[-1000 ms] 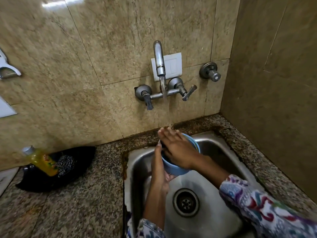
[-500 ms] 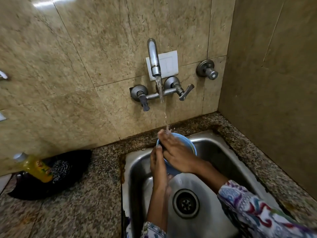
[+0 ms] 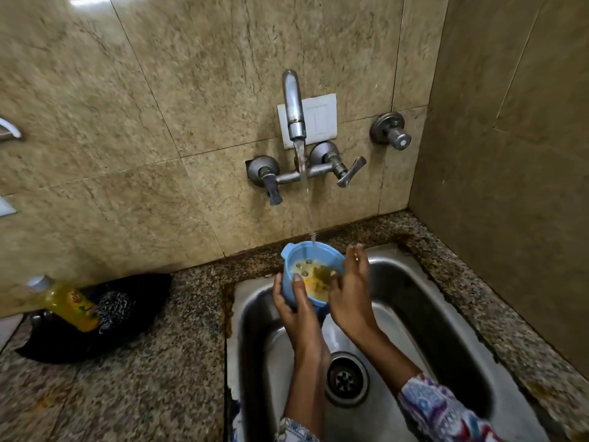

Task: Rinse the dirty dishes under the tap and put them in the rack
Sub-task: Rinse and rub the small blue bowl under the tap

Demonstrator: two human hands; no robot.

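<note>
A small light-blue bowl [image 3: 294, 256] with yellow, greenish residue and water inside is held over the steel sink [image 3: 420, 314]. My left hand [image 3: 294, 306] grips it from below, thumb over the near rim. Water runs from the wall tap [image 3: 294, 106] and lands at the bowl's far rim. My right hand [image 3: 349, 290] is at the bowl's right side with fingers straight, its thumb touching the rim. No rack is in view.
A black tray [image 3: 73, 346] on the granite counter [image 3: 143, 378] at left holds a yellow dish-soap bottle [image 3: 68, 303] and a scrubber [image 3: 114, 309]. The sink drain [image 3: 347, 378] lies below my hands. A second valve [image 3: 390, 130] sits on the wall; a tiled side wall closes the right.
My right hand has come out of the bowl and moved to its right side, uncovering the yellow residue. The bowl has shifted slightly left under the stream.
</note>
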